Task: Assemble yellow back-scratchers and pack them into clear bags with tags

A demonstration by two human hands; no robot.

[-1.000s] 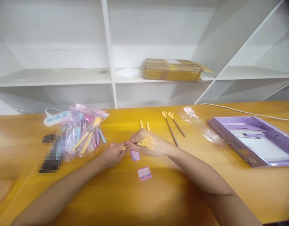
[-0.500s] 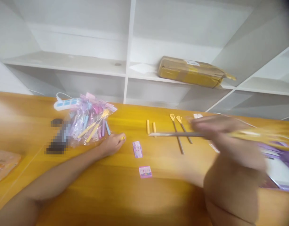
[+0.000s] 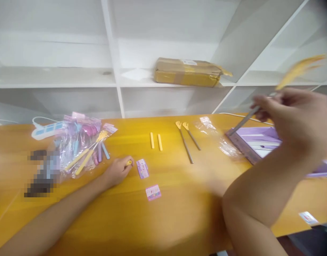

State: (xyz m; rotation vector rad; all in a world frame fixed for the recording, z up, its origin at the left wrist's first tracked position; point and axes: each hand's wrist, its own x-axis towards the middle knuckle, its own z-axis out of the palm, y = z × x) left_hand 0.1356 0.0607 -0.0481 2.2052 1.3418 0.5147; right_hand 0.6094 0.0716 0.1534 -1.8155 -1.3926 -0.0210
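Note:
My left hand (image 3: 118,171) rests on the table, its fingers wrapped round a yellow handle (image 3: 129,163) whose end pokes out. Raised at the right, my right hand (image 3: 293,110) grips the metal rod of a back scratcher (image 3: 243,121); its yellow claw head is blurred and points up and right. Two loose yellow handles (image 3: 156,141) lie mid-table. Beside them are two back scratcher rods with claw heads (image 3: 187,144). Two small pink printed cards (image 3: 142,168) lie just right of my left hand.
At the left is a pile of plastic-bagged back scratchers (image 3: 83,145), with a white and blue power strip (image 3: 47,131) behind. Clear plastic bags (image 3: 228,147) and a purple box (image 3: 256,137) are at the right. A taped parcel (image 3: 188,73) sits on the white shelf.
My right hand has risen and moved right with the back scratcher, whose claw head now tilts upward. My left hand keeps the handle. The view has turned to the right.

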